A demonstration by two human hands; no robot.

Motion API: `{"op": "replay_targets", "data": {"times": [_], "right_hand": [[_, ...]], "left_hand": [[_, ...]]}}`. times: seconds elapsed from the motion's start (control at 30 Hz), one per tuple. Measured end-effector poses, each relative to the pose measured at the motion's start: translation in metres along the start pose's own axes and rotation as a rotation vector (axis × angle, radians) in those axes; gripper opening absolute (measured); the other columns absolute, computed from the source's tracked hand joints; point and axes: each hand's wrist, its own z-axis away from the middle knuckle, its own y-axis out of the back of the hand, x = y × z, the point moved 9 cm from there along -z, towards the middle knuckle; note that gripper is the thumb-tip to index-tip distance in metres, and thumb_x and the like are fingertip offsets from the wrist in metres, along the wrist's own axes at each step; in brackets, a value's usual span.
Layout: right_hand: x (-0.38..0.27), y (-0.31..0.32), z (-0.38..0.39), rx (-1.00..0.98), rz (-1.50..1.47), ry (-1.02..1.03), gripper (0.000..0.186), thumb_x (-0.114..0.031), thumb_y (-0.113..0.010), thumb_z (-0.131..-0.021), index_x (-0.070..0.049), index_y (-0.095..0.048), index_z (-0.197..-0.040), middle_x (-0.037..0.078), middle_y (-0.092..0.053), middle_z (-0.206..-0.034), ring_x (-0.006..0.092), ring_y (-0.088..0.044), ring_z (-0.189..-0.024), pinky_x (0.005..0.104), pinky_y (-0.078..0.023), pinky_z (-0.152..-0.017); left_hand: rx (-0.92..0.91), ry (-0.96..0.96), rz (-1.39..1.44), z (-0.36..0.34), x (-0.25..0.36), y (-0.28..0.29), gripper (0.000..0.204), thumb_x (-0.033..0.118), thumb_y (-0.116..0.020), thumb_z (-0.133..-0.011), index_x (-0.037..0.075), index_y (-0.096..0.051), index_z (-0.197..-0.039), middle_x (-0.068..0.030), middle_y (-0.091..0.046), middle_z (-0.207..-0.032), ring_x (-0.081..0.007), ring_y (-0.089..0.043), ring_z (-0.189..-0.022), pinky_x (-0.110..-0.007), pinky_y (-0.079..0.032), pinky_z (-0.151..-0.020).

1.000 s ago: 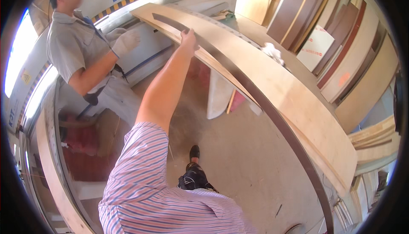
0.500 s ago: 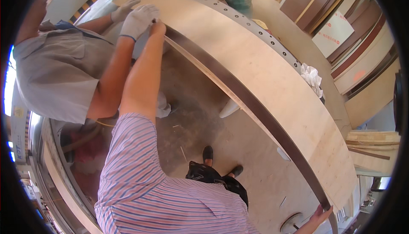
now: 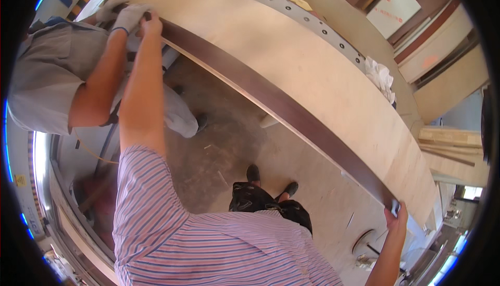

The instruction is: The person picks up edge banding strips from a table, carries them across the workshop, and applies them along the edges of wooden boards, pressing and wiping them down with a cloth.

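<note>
A long dark brown strip (image 3: 291,110) runs along the near edge of a large pale wooden board (image 3: 312,78). At the strip's far left end, my left hand (image 3: 151,24) pinches it with the arm stretched out. A co-worker's white-gloved hand (image 3: 131,17) is right beside my fingers, and another gloved hand rests farther left. My right hand (image 3: 397,216) grips the strip's other end near the board's right corner. A small bluish-grey bit shows between those fingers; I cannot make out whether it is part of the strip.
Beyond the board runs a grey rail (image 3: 288,8) with round dark studs. Crumpled white paper (image 3: 380,78) lies at its right end. Boards and panels (image 3: 450,83) lean at the far right. The co-worker in a grey shirt (image 3: 57,72) stands at left. A round-based stand (image 3: 363,242) is on the floor.
The strip now lies closer along the board's edge, its broad face showing more. My right hand has moved up, my left hand farther left. The strip's hanging tail no longer shows.
</note>
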Motion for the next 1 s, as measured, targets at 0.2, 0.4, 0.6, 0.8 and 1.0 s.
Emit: {"op": "replay_targets", "data": {"times": [0.2, 0.4, 0.6, 0.8, 1.0], "right_hand": [[0.006, -0.07, 0.051, -0.029, 0.106, -0.003, 0.043, -0.036, -0.066, -0.086, -0.002, -0.054, -0.11, 0.017, -0.062, -0.084, 0.0292, -0.064, -0.073, 0.0414, -0.058, -0.064], [0.005, -0.123, 0.126, -0.126, -0.113, 0.353, 0.045, -0.02, -0.063, -0.088, -0.001, -0.043, -0.123, 0.017, -0.058, -0.105, 0.0274, -0.062, -0.095, 0.0385, -0.056, -0.077], [0.049, -0.097, 0.158, -0.142, 0.001, 0.487, 0.041, -0.013, -0.059, -0.089, -0.003, -0.042, -0.126, 0.013, -0.057, -0.105, 0.022, -0.06, -0.093, 0.0343, -0.056, -0.072], [0.054, 0.041, 0.101, 0.061, 0.108, 0.639, 0.032, -0.006, -0.06, -0.087, -0.004, -0.05, -0.118, 0.008, -0.057, -0.101, 0.0164, -0.058, -0.088, 0.0278, -0.055, -0.065], [-0.022, 0.224, -0.005, 0.491, 0.629, 0.874, 0.034, -0.009, -0.068, -0.077, -0.007, -0.059, -0.109, 0.012, -0.063, -0.099, 0.0247, -0.062, -0.083, 0.0356, -0.051, -0.07]], "left_hand": [[-0.373, 0.113, 0.863, 0.109, -0.06, 0.016, 0.062, 0.054, -0.057, -0.087, 0.015, -0.046, -0.134, -0.0045, -0.051, -0.115, -0.0161, -0.048, -0.089, -0.036, -0.043, -0.083], [-0.895, 0.497, 0.885, 0.377, -0.176, -0.008, 0.049, 0.045, -0.043, -0.098, 0.007, -0.047, -0.128, -0.0079, -0.054, -0.111, -0.02, -0.053, -0.093, -0.033, -0.044, -0.084], [-1.355, 0.504, 0.721, 0.58, -0.157, 0.011, 0.048, 0.042, -0.042, -0.098, 0.005, -0.046, -0.128, -0.0097, -0.057, -0.103, -0.0198, -0.056, -0.088, -0.035, -0.046, -0.081], [-1.53, 0.171, 0.421, 0.641, -0.166, 0.014, 0.042, 0.039, -0.042, -0.098, 0.005, -0.053, -0.121, -0.0087, -0.06, -0.097, -0.0167, -0.057, -0.082, -0.032, -0.048, -0.076], [-1.431, 0.002, 0.331, 0.66, -0.159, 0.002, 0.038, 0.037, -0.048, -0.095, 0.007, -0.057, -0.117, -0.0063, -0.06, -0.094, -0.0154, -0.057, -0.078, -0.03, -0.048, -0.074]]}}
